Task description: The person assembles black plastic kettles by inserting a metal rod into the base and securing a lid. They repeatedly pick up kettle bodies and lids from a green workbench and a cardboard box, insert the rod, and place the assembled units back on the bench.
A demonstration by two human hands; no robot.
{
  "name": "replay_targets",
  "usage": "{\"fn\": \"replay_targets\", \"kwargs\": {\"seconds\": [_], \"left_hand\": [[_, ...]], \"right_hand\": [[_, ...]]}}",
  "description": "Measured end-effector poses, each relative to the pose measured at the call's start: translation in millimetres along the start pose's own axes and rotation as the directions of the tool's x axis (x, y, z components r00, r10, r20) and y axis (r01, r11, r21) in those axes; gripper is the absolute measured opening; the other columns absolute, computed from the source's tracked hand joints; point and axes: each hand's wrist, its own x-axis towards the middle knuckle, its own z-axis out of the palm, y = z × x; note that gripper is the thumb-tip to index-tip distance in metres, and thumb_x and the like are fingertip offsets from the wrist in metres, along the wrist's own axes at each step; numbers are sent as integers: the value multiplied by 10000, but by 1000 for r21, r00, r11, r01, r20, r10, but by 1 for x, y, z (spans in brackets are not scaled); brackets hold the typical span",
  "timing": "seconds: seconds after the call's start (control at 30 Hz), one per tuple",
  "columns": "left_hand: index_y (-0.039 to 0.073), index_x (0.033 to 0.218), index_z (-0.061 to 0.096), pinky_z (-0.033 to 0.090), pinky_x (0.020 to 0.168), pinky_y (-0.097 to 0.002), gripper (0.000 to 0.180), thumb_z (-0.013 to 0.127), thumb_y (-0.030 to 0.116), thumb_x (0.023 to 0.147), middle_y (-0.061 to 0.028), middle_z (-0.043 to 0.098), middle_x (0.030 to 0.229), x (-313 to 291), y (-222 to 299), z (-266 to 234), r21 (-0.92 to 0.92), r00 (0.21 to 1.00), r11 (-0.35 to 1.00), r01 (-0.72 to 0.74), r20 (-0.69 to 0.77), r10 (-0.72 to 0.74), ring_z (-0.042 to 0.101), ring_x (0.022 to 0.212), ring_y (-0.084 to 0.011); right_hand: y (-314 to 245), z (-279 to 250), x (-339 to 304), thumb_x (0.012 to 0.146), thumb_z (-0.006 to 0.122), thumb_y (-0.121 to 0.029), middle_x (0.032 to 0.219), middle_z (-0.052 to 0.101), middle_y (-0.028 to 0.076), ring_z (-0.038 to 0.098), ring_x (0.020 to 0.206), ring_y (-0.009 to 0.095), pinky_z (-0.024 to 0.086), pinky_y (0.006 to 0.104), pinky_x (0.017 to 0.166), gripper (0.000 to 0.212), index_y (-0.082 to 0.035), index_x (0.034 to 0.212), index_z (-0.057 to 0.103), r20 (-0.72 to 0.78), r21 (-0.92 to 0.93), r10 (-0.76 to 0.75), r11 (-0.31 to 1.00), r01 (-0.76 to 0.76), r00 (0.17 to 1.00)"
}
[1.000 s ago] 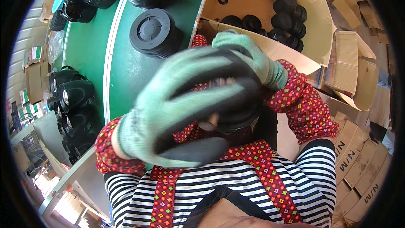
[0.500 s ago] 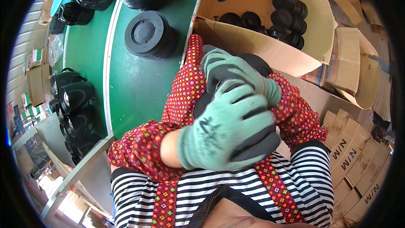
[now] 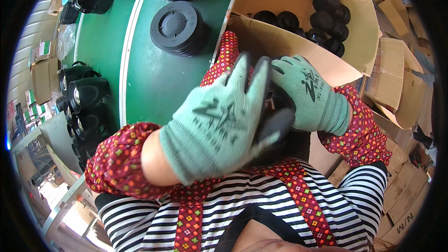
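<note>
My left hand [image 3: 217, 123], in a green knit glove with dark fingertips, has its fingers stretched apart beside a black part [image 3: 284, 104] in front of my chest. Its thumb is blurred by motion and reaches across the part. From the right, my right hand [image 3: 310, 91], gloved alike, curls its fingers over the upper side of that part. Most of the part is hidden by the gloves, so its exact kind cannot be made out. More black surface shows below the hands, above my lap.
An open cardboard box [image 3: 298, 53] with several round black pieces [image 3: 331, 14] stands ahead on the right. On the green table [image 3: 144, 79] are a stack of black discs [image 3: 177, 28], another stack behind it and black housings [image 3: 86, 93] at left. Flattened cartons [image 3: 401, 191] lie at right.
The hands were crossed, left over right, and have drawn apart sideways. My left hand's fingers have straightened. More of the black part shows between them, and the view has shifted slightly.
</note>
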Motion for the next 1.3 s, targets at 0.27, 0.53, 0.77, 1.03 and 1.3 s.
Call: {"fn": "replay_targets", "kwargs": {"seconds": [0.27,0.53,0.77,1.03,1.3], "left_hand": [[-42,1222,677,571,776,-422,431,682,190,858,-251,716,943,43,-86,27,-434,983,893,-122,73,170,712,857,-444],[6,1117,703,552,717,-425,384,691,251,822,-217,685,840,69,-119,72,-424,926,823,-377,-159,343,683,783,-445],[43,1133,743,565,747,-412,286,767,129,861,-186,720,912,20,-112,68,-373,889,881,-290,-446,104,713,821,-384],[48,1076,749,585,753,-400,202,766,173,919,-171,748,940,-145,-191,145,-201,685,938,283,-643,-344,745,839,-346],[70,1506,488,491,1084,-478,901,910,368,768,-241,496,1490,-180,-169,143,-210,660,941,266,-671,-337,521,1374,-420]], "right_hand": [[-55,-9,-12,840,746,-369,1020,574,140,588,892,320,456,468,817,712,-36,1447,577,-15,-283,285,918,-278,958],[-82,-18,-1,835,760,-335,1002,578,153,611,901,312,474,456,786,717,-15,1449,573,51,-447,386,834,-325,921],[-66,-12,-35,676,838,-312,1526,524,179,474,1413,422,257,670,1207,847,-114,1468,614,-313,-355,-50,932,-68,948],[-38,64,-57,753,918,-278,1129,655,179,634,1099,391,501,457,990,539,-12,1171,708,-451,172,90,985,-12,888],[-30,31,2,1042,656,-250,998,665,51,658,976,184,528,319,936,226,-27,1079,668,-604,697,515,711,91,608]]}}
